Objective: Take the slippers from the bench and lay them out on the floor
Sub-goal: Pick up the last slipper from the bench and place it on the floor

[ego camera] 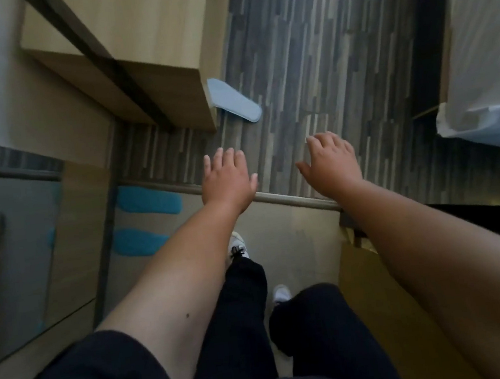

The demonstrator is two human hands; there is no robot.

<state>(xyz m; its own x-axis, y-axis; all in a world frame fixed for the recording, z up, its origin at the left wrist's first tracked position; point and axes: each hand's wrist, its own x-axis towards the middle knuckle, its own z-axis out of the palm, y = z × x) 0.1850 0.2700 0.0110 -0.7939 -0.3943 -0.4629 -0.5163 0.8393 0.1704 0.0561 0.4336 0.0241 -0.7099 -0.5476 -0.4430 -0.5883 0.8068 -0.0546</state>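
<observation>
Both hands, left (228, 181) and right (331, 165), reach forward empty, fingers loosely spread. One pale slipper (234, 100) lies on the floor (321, 58) beside a wooden cabinet (147, 45).

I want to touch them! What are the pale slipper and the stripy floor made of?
The slipper looks like soft, matte cloth, pale blue-grey with a stitched edge; the blur leaves that unsure. The floor looks like carpet or vinyl printed in grey streaks, dull with no shine; I cannot tell which.

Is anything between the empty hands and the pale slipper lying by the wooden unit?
Nothing visible. The left hand and right hand are open above bare striped floor; the slipper lies just beyond, its back end hidden behind the wooden unit.
</observation>
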